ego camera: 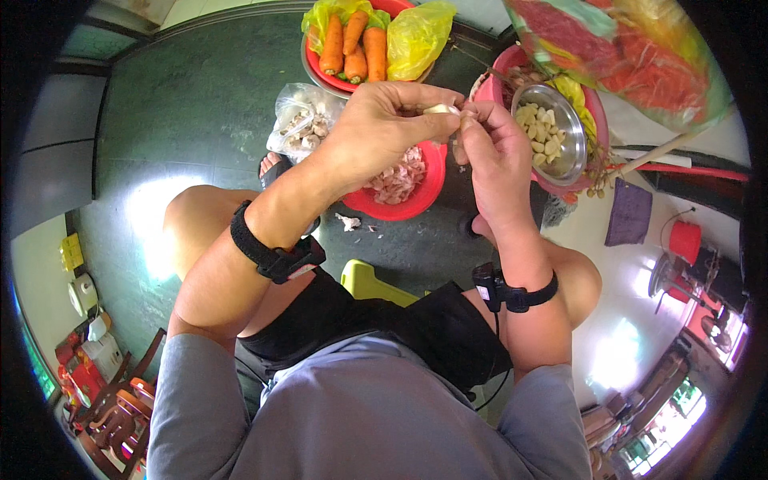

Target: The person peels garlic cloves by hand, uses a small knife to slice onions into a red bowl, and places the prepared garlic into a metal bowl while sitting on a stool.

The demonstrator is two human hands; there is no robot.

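A pale garlic clove (442,109) is held between the thumb and fingers of my left hand (378,129). My right hand (499,150) pinches at the clove's right end, and its fingertips meet those of the left. Beneath the hands, a red plastic basin (437,189) holds a heap of pinkish garlic skins (399,180). To the right, a stainless steel bowl (577,141) contains many peeled garlic cloves (543,135). A clear plastic bag (288,99) with unpeeled garlic (307,133) lies left of the basin.
Several carrots (355,48) and yellow plastic bags (420,39) fill another red basin (312,60). The steel bowl rests in a pink basin (600,114). A blurred colourful bag (636,54) hangs at upper right. Scraps of skin (348,222) litter the dark floor by a yellow-green stool (372,285).
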